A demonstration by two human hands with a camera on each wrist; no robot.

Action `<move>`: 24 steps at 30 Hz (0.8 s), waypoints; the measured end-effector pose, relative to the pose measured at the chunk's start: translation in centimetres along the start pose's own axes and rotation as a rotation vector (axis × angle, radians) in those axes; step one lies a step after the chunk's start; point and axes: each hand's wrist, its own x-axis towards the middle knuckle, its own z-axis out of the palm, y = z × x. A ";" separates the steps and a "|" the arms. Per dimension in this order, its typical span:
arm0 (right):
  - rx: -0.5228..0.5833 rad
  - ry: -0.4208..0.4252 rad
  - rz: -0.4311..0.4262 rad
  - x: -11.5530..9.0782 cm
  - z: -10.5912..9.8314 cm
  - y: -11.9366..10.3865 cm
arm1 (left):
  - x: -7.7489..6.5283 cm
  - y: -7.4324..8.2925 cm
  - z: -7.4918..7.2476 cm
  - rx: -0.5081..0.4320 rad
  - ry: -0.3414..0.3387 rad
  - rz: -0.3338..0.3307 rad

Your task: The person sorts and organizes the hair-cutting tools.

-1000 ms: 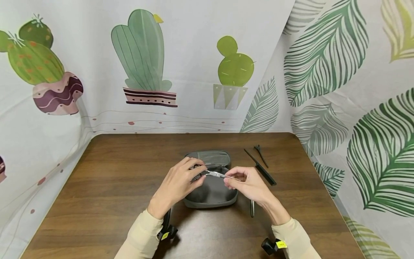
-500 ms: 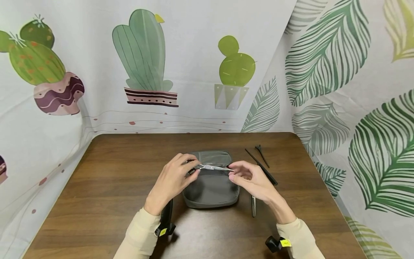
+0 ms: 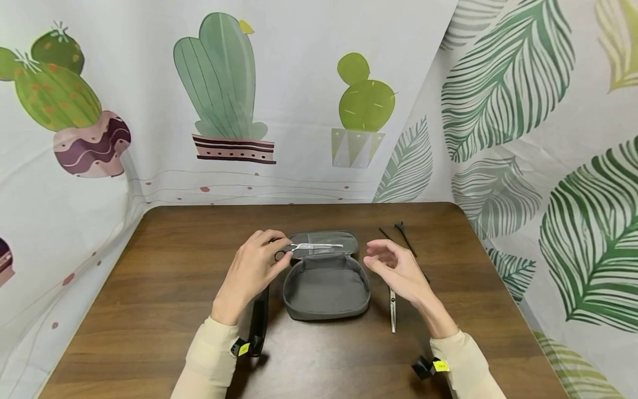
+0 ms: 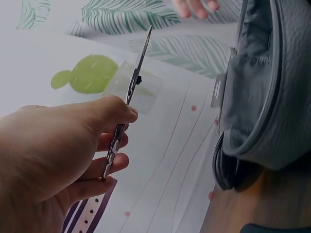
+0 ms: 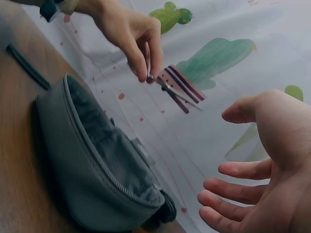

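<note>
My left hand (image 3: 251, 271) pinches a pair of silver scissors (image 3: 319, 246) by the handle end, between thumb and fingers. The blades point right, above the raised lid of an open grey zip pouch (image 3: 326, 317). In the left wrist view the scissors (image 4: 132, 87) appear edge-on, with the thumb near their middle. To the right of the pouch my right hand (image 3: 401, 271) hovers with relaxed, spread fingers and nothing between them. The right wrist view shows that hand (image 5: 262, 170) apart from the scissors (image 5: 172, 92). The visible inside of the pouch (image 5: 104, 131) is bare.
A second silver scissors-like tool (image 3: 392, 313) lies below my right hand. Beyond that hand are a black hair clip (image 3: 406, 238) and a black comb, mostly hidden. A long black object (image 3: 259, 321) lies beside my left wrist. A patterned cloth (image 3: 299, 111) hangs behind the table.
My left hand has moved left and away with the scissors. The right fingers, earlier at the blade tips, have let go and shifted right. More of the pouch's inside shows.
</note>
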 end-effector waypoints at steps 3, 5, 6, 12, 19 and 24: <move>-0.033 0.008 0.015 0.3 -0.1 0.6 | -0.2 -0.5 -0.2 0.000 0.005 -0.009; -0.049 0.013 0.025 0.5 -0.1 1.1 | -0.3 -0.8 -0.3 0.000 0.006 -0.013; -0.057 0.016 0.029 0.7 -0.1 1.3 | -0.4 -1.0 -0.3 0.001 0.007 -0.016; -0.106 0.019 0.076 1.4 -0.1 2.2 | -0.6 -1.8 -0.4 0.013 0.004 -0.034; -0.102 -0.007 0.130 2.2 -0.1 2.7 | -1.0 -2.8 -0.6 0.008 0.007 -0.059; -0.117 -0.021 0.165 2.7 0.2 3.2 | -1.3 -3.3 -0.8 0.011 0.010 -0.082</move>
